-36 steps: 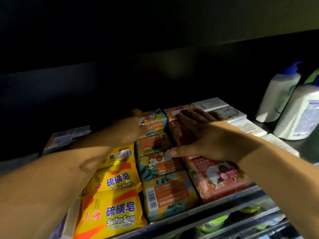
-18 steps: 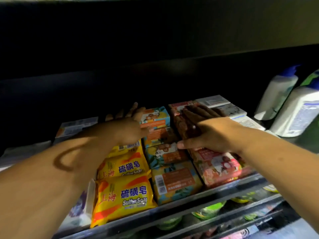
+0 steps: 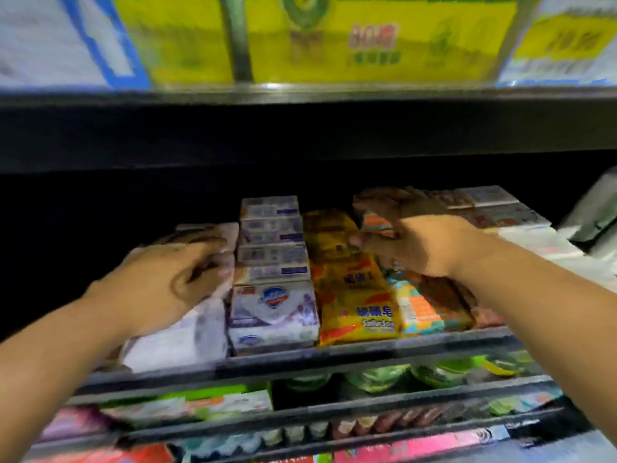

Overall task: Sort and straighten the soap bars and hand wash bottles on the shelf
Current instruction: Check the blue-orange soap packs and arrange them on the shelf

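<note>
Work shifts left: left grip [image 3: 167,285] curls on pale packs [image 3: 187,342], right grip [image 3: 427,245] pinches orange bar [image 3: 375,222], new columns next.

1. Take the Sulfur Soap row [image 3: 354,289] as your reference; it runs front to back on the shelf [image 3: 367,349].
2. Just left: the boxed soap row [image 3: 273,305], then the wrapped packs [image 3: 180,339] under your left hand [image 3: 167,282].
3. Just right: the carton bar row [image 3: 424,309], with your right hand [image 3: 424,245] above it, around a single bar [image 3: 377,222].
4. Further right: flat boxes [image 3: 507,212], then a bottle [image 3: 597,208].
</note>
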